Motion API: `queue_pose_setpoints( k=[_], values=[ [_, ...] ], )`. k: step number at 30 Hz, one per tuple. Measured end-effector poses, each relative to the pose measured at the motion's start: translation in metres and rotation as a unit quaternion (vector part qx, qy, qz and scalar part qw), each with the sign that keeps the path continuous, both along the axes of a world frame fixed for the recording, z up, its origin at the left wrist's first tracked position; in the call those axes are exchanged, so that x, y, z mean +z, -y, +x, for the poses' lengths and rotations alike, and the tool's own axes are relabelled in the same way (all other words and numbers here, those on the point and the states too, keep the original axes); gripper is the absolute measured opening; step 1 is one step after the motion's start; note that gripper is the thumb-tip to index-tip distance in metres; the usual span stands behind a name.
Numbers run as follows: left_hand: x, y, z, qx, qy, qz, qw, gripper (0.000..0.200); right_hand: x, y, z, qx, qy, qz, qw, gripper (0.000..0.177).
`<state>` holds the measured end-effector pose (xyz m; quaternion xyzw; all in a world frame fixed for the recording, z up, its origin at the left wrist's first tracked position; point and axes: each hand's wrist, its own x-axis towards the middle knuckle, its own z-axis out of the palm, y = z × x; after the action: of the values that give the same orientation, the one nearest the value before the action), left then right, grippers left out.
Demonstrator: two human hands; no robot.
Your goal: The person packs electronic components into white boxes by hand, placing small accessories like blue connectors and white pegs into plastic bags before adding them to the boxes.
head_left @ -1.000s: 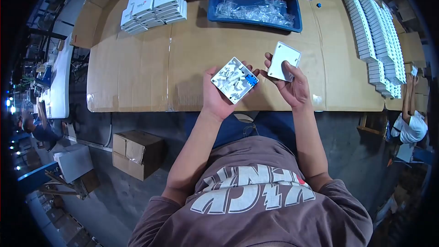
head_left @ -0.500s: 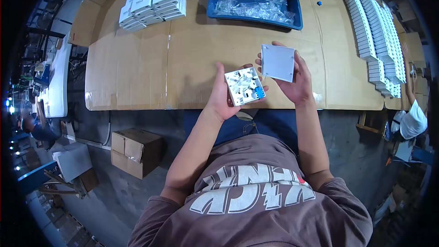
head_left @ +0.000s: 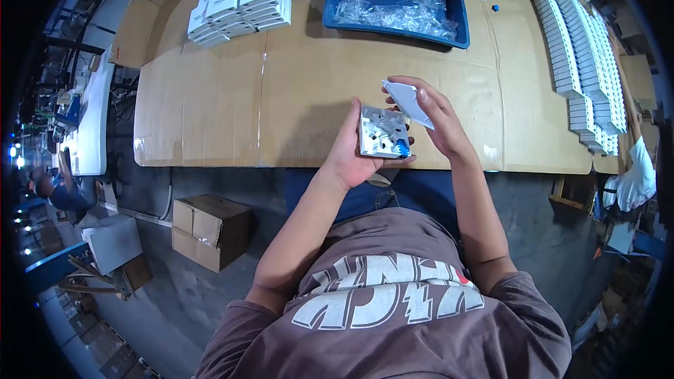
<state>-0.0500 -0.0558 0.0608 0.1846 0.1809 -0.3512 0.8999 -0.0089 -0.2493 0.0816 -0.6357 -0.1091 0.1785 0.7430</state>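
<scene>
The base (head_left: 379, 133) is white moulded plastic, faintly glossy, with a blue plastic insert (head_left: 400, 147). The cover (head_left: 409, 102) is smooth, matt white plastic. Matt brown cardboard (head_left: 210, 98) covers the table. The far tray (head_left: 460, 28) is smooth blue plastic and holds glossy clear plastic bags (head_left: 393, 14).

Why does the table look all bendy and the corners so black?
Head view: a fisheye lens bows the cardboard-covered table and blackens the corners; even light, with a soft shadow beside the left hand holding the open box base; the white cover in the right hand looks slightly smeared.
</scene>
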Motion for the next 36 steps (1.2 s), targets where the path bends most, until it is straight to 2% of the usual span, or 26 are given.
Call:
queue_pose_setpoints(
  k=[16,20,22,26,33,36],
  values=[
    [-0.020,0.000,-0.002,0.004,0.015,-0.027,1.000,0.081,-0.004,-0.006,-0.004,0.043,0.029,-0.046,0.998,0.051],
    [-0.020,0.000,-0.002,0.006,-0.001,-0.030,1.000,0.079,-0.001,-0.008,-0.005,0.066,-0.002,-0.073,0.995,0.049],
    [-0.021,-0.001,-0.001,0.005,0.002,-0.051,0.999,0.077,-0.001,-0.010,-0.007,0.057,0.013,-0.097,0.994,0.046],
    [-0.016,-0.001,-0.002,0.009,0.016,-0.026,0.999,0.073,-0.009,-0.017,-0.009,0.036,0.050,-0.099,0.993,0.044],
    [-0.034,-0.001,-0.006,0.017,0.033,-0.088,0.995,0.073,-0.004,-0.014,-0.002,0.049,0.042,-0.109,0.992,0.039],
    [-0.039,-0.001,-0.006,0.027,0.034,-0.118,0.992,0.074,-0.004,-0.010,0.001,0.080,0.012,-0.140,0.987,0.045]
  ],
)
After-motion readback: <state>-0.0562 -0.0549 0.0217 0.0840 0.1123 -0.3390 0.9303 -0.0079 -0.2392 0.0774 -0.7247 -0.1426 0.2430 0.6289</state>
